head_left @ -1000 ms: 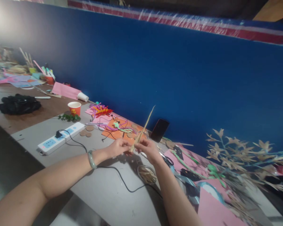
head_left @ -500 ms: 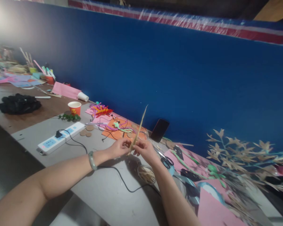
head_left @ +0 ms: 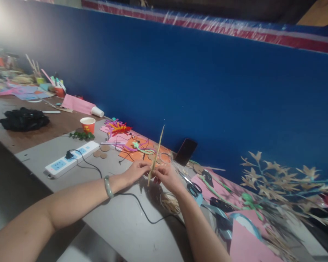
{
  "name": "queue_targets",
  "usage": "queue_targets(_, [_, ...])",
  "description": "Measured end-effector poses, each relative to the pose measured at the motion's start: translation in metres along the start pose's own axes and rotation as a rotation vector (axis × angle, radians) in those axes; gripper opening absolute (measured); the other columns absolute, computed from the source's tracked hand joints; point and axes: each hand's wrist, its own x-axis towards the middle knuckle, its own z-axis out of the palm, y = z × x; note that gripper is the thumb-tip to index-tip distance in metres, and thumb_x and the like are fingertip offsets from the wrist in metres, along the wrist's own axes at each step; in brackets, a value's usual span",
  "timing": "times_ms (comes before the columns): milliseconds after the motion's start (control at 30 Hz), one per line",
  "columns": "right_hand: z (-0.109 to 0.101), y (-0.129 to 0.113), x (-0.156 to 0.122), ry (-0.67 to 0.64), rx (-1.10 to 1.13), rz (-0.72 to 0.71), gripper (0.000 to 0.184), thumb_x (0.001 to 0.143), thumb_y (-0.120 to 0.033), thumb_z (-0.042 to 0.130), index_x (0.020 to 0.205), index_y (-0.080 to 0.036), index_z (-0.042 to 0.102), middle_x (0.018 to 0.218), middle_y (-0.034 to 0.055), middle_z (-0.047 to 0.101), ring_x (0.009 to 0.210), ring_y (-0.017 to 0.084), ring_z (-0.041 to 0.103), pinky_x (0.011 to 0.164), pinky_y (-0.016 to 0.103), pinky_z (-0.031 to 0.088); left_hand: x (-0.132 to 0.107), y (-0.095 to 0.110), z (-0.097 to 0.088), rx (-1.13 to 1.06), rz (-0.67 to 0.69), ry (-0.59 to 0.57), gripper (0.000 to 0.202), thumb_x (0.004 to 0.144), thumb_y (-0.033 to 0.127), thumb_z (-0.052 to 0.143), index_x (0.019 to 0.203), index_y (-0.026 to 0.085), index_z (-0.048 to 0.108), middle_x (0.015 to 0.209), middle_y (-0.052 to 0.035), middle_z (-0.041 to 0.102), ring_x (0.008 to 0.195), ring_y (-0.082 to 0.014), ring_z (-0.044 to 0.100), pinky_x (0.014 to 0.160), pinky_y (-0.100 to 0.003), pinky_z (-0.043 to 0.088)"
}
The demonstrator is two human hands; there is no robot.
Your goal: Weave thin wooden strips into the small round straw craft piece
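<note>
A thin, pale straw-coloured strip (head_left: 157, 149), pointed at its top, stands nearly upright between my two hands above the grey table. My left hand (head_left: 137, 172), with a green bangle on its wrist, pinches the strip's lower part from the left. From the right, my right hand (head_left: 165, 176) grips it with closed fingers. The strip's lower end shows just below the fingers. Under my right hand lies a coil of pale straw-like strands (head_left: 170, 202). Scissors (head_left: 193, 187) with dark handles rest right of that wrist.
A white power strip (head_left: 72, 159) with a black cable, a red paper cup (head_left: 88, 125) and a green leaf sprig stand left. A dark phone (head_left: 186, 151) leans against the blue wall. At right are pink paper, ribbon rolls and a branch of straw-coloured flowers (head_left: 262, 174).
The strip has turned more upright, its tip moving left and slightly down, and more of its lower end now shows below the fingers. Both hands stay in nearly the same place.
</note>
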Motion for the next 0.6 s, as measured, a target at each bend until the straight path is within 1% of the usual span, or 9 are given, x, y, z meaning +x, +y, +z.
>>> queue_targets(167, [0.010, 0.003, -0.001, -0.013, -0.005, 0.029, 0.027, 0.076, -0.039, 0.061, 0.058, -0.018, 0.063, 0.048, -0.0019, 0.059, 0.044, 0.010, 0.054, 0.043, 0.020, 0.041, 0.003, -0.004, -0.003, -0.027, 0.021, 0.094, 0.021, 0.076, 0.030, 0.058, 0.081, 0.012, 0.068, 0.071, -0.0029, 0.063, 0.065, -0.0117, 0.054, 0.063, -0.022, 0.041])
queue_targets(267, [0.014, 0.003, 0.000, -0.007, -0.031, 0.028, 0.028, 0.077, -0.039, 0.059, 0.058, -0.019, 0.061, 0.048, -0.0020, 0.059, 0.044, 0.011, 0.055, 0.044, 0.021, 0.040, 0.004, -0.002, -0.004, -0.071, 0.007, 0.088, 0.022, 0.075, 0.032, 0.061, 0.078, 0.011, 0.066, 0.070, -0.0023, 0.061, 0.065, -0.0112, 0.053, 0.064, -0.023, 0.040])
queue_targets(333, [0.009, 0.000, -0.002, -0.028, -0.098, 0.031, 0.029, 0.078, -0.041, 0.058, 0.060, -0.019, 0.063, 0.049, -0.0010, 0.060, 0.045, 0.012, 0.055, 0.044, 0.021, 0.040, 0.004, -0.001, -0.004, -0.101, -0.006, 0.077, 0.024, 0.074, 0.035, 0.062, 0.075, 0.011, 0.064, 0.067, -0.0017, 0.060, 0.063, -0.0107, 0.053, 0.063, -0.023, 0.040])
queue_targets(400, [-0.006, -0.005, -0.005, -0.049, -0.244, 0.043, 0.030, 0.079, -0.041, 0.056, 0.062, -0.018, 0.064, 0.052, 0.0008, 0.062, 0.047, 0.013, 0.057, 0.045, 0.022, 0.039, 0.005, -0.001, -0.004, -0.120, -0.010, 0.083, 0.026, 0.075, 0.037, 0.062, 0.073, 0.011, 0.062, 0.066, -0.0013, 0.059, 0.061, -0.0100, 0.052, 0.061, -0.022, 0.040])
queue_targets(433, [-0.017, -0.008, -0.008, -0.029, -0.353, 0.036, 0.028, 0.079, -0.039, 0.056, 0.063, -0.017, 0.064, 0.054, 0.0018, 0.063, 0.049, 0.014, 0.057, 0.047, 0.022, 0.039, 0.006, -0.001, -0.005, -0.135, -0.013, 0.085, 0.026, 0.075, 0.037, 0.061, 0.073, 0.011, 0.061, 0.066, -0.0015, 0.059, 0.060, -0.0097, 0.052, 0.061, -0.022, 0.040])
queue_targets(500, [-0.044, -0.011, -0.014, 0.103, -0.639, 0.043, 0.020, 0.078, -0.030, 0.054, 0.066, -0.018, 0.066, 0.062, 0.0037, 0.066, 0.056, 0.015, 0.059, 0.051, 0.022, 0.037, 0.008, -0.001, -0.005, -0.181, -0.030, 0.079, 0.026, 0.077, 0.037, 0.060, 0.076, 0.011, 0.058, 0.068, -0.0023, 0.060, 0.059, -0.0095, 0.054, 0.059, -0.022, 0.041])
queue_targets(567, [-0.073, -0.010, -0.020, 0.268, -0.958, 0.163, 0.017, 0.075, -0.022, 0.053, 0.064, -0.018, 0.066, 0.064, 0.0065, 0.067, 0.061, 0.017, 0.060, 0.052, 0.024, 0.034, 0.009, -0.001, -0.005, -0.231, -0.068, 0.082, 0.025, 0.077, 0.036, 0.059, 0.080, 0.012, 0.056, 0.068, -0.0022, 0.061, 0.058, -0.0104, 0.056, 0.056, -0.022, 0.042])
queue_targets(600, [-0.087, -0.007, -0.022, 0.321, -1.087, 0.244, 0.017, 0.073, -0.019, 0.053, 0.061, -0.018, 0.065, 0.066, 0.0077, 0.067, 0.062, 0.018, 0.060, 0.051, 0.025, 0.032, 0.010, -0.001, -0.005, -0.249, -0.087, 0.094, 0.024, 0.077, 0.036, 0.059, 0.083, 0.013, 0.055, 0.067, -0.0015, 0.060, 0.057, -0.0109, 0.058, 0.055, -0.022, 0.043])
